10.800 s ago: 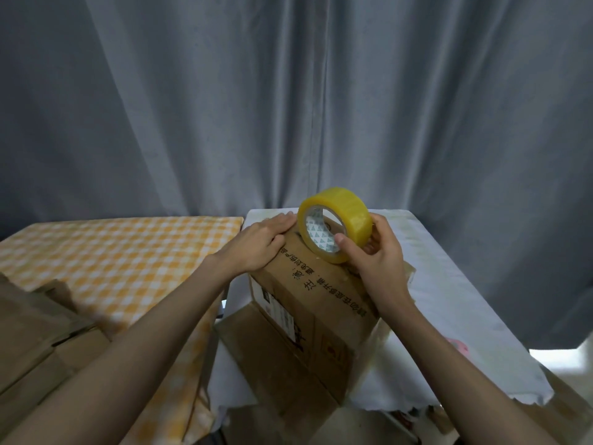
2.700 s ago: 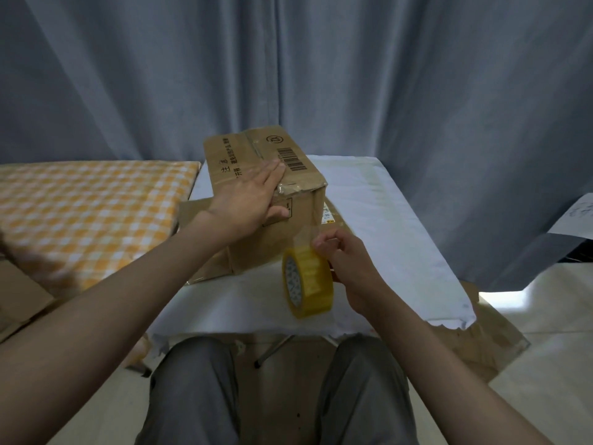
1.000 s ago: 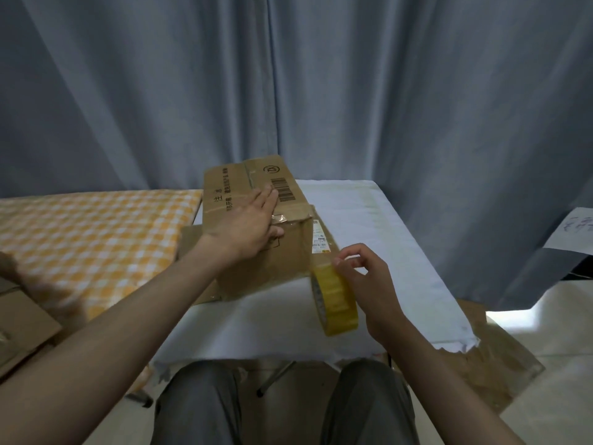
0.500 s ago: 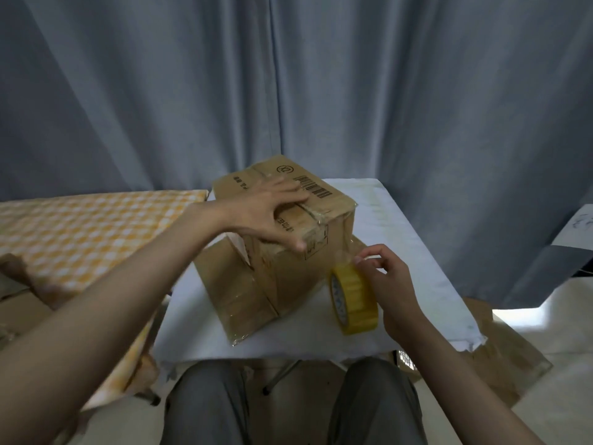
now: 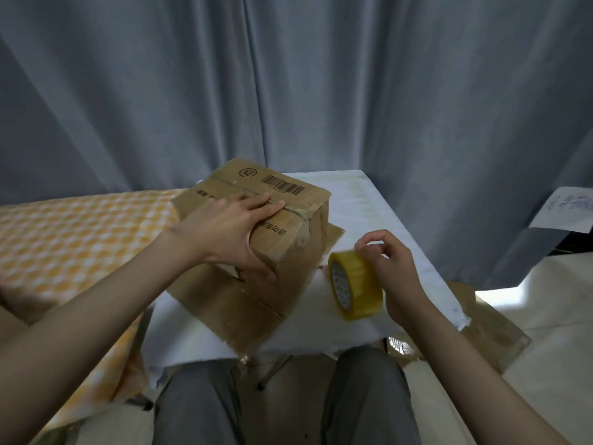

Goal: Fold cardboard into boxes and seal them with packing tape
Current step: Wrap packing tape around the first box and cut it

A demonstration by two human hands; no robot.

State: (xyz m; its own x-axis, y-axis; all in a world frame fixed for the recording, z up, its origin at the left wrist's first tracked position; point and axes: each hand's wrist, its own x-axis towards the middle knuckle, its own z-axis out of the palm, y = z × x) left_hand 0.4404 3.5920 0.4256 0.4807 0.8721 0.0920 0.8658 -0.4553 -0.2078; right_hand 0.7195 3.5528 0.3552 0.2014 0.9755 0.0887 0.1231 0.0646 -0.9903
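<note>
A brown cardboard box (image 5: 288, 200) with a barcode on top stands on the white-covered table (image 5: 362, 203). It rests on a flat sheet of cardboard (image 5: 231, 303). My left hand (image 5: 237, 232) lies spread over the box's top and near corner, thumb down its side. A strip of clear tape runs along the top seam. My right hand (image 5: 391, 268) holds a yellow roll of packing tape (image 5: 356, 284) upright just right of the box, fingertips pinching at the roll's top.
A table with an orange checked cloth (image 5: 80, 232) adjoins on the left. Grey curtains (image 5: 288, 85) hang behind. Flat cardboard (image 5: 494, 326) lies on the floor at the right. My knees (image 5: 288, 403) are under the table's near edge.
The box has been turned further, its corner now toward me. My left hand slid to the near corner. The roll in my right hand has come away from the box, slightly to the right.
</note>
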